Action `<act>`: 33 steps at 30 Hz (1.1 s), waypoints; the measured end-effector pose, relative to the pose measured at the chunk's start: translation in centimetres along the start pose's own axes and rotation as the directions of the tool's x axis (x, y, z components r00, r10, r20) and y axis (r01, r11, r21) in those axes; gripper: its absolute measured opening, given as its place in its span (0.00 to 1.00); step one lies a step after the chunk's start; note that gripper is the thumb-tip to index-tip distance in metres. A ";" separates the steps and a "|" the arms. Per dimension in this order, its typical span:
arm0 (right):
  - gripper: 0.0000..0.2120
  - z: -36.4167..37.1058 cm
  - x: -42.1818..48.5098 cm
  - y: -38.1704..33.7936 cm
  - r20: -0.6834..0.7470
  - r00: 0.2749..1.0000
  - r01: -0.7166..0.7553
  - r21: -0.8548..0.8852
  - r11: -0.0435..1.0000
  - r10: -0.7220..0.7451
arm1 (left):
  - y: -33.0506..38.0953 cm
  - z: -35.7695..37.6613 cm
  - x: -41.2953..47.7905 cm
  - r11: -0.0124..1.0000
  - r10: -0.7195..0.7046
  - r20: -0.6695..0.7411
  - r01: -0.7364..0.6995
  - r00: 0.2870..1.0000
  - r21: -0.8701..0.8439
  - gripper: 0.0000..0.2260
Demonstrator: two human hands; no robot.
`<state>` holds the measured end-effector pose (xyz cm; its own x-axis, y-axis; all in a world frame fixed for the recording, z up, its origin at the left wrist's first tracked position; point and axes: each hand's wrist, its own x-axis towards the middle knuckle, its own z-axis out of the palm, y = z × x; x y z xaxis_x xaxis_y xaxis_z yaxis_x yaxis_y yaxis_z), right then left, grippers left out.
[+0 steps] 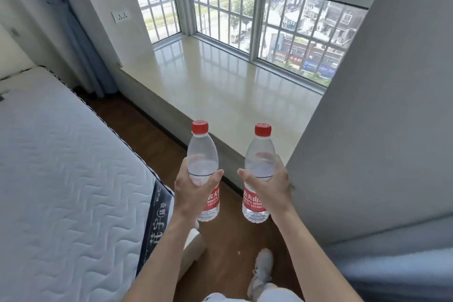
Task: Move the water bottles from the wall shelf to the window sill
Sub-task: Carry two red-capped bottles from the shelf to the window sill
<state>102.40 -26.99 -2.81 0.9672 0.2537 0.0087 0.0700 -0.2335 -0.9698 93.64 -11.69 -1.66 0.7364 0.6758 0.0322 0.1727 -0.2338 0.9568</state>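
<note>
Bottles, 2 of them, are held upright in the air above the wood floor [152,135], just short of the sill [220,86], 1 in each hand. The left hand [193,189] has its fingers wrapped around the left bottle [203,154] at the waist, thumb across the front just above the red label; the right hand [272,186] grips the right bottle [258,154] the same way, close beside the wall corner [343,154]. Both carry red caps, screwed on as far as can be seen, and look full or nearly so, so each likely has some heft but stays an easy one-handed load. The clear plastic is thin and will probably give under a hard squeeze; a moderate grip at the ribbed waist or label band seems the best hold, since the smooth shoulder above tapers and could slip. The sill is a broad, glossy surface with nothing on it, likely slick, so each base should go down flat and well back from the edge. A mattress [61,167] lies to the left, leaving a narrow aisle.
</note>
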 end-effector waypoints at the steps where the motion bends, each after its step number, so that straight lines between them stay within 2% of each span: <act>1: 0.27 0.4 1.4 0.1 0.013 1.000 -0.002 0.000 1.000 0.002 | -0.1 0.3 1.1 1.000 -0.005 -0.013 0.005 1.000 0.007 0.20; 9: 0.30 3.7 15.5 1.2 0.165 0.984 0.067 -0.034 0.997 -0.061 | -0.1 4.1 12.1 0.996 -0.072 -0.161 0.078 0.984 0.031 0.22; 15: 0.32 5.8 25.1 -1.1 0.324 0.941 0.098 0.020 0.995 -0.099 | 2.6 6.2 19.2 0.994 -0.094 -0.286 0.107 0.954 0.032 0.22; 25: 0.31 13.2 33.1 -3.9 0.504 0.856 0.099 0.064 0.993 -0.118 | 2.1 4.3 26.1 0.982 -0.145 -0.480 0.186 0.865 0.039 0.21; 33: 0.26 20.8 39.0 -6.1 0.560 0.813 0.177 0.023 0.984 -0.159 | -0.5 0.8 34.2 0.978 -0.194 -0.558 0.206 0.806 -0.043 0.21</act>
<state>134.64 3.89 -1.66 0.6387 0.7691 0.0249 0.2343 -0.1636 -0.9583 119.27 10.95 -1.25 0.1949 0.9808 0.0013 0.2927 -0.0594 0.9544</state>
